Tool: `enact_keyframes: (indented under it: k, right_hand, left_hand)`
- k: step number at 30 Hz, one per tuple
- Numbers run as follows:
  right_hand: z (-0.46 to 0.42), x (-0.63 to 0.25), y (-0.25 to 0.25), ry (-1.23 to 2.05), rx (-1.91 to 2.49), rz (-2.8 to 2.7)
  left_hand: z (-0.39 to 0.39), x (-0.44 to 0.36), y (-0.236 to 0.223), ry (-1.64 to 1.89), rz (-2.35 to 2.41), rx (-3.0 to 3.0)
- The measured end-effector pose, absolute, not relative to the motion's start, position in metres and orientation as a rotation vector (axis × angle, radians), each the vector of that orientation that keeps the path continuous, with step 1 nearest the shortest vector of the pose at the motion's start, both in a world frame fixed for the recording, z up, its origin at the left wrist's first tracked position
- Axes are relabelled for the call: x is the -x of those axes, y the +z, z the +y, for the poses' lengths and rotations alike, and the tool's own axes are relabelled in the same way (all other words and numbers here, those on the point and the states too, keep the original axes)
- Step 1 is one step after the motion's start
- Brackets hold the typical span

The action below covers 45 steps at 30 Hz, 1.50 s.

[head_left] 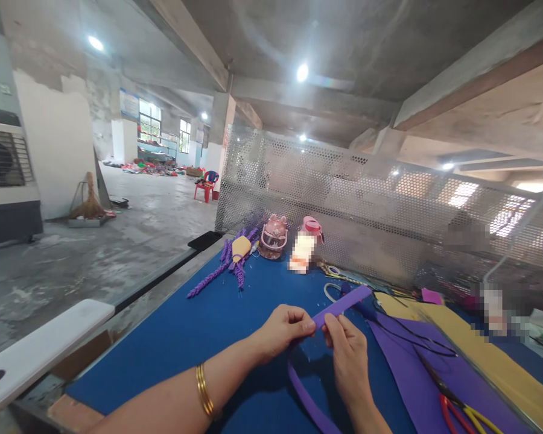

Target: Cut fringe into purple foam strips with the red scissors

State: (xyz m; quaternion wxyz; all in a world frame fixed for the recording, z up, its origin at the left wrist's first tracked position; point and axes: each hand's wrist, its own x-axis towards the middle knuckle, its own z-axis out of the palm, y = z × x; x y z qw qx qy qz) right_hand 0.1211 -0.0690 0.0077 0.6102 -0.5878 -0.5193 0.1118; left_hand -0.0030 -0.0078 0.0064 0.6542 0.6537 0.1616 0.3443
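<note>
A long purple strip [344, 304], perhaps foam or felt, is pinched between the thumb and fingers of my left hand [292, 325]. Close beside it, my right hand [346, 346] grips the same strip. One end sticks out up to the right, while the rest hangs in a curve below my hands. To the right lies a purple sheet [416, 361] with scissors [446, 386] resting on it, their handles red and yellow. Several braided purple strands [212, 280] with a yellow piece [241, 248] lie at the far left of the blue tabletop [172, 349].
A pink helmet-shaped item [274, 236] and a pink-lidded bottle [311, 226] stand against the perforated metal screen [344, 181]. Yellow sheets [489, 355] extend along the right. A white stool [45, 349] is at the left edge. Dark cords cross the purple sheet.
</note>
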Motion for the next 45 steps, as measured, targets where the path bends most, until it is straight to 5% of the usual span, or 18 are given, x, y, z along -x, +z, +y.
enact_keyframes:
  k: [45]
  right_hand:
    - [-0.0680,-0.1137,0.0079,0.375,1.321,-1.230]
  left_hand:
    - [-0.0085,0.0050,0.0105,0.848,0.389,-1.470]
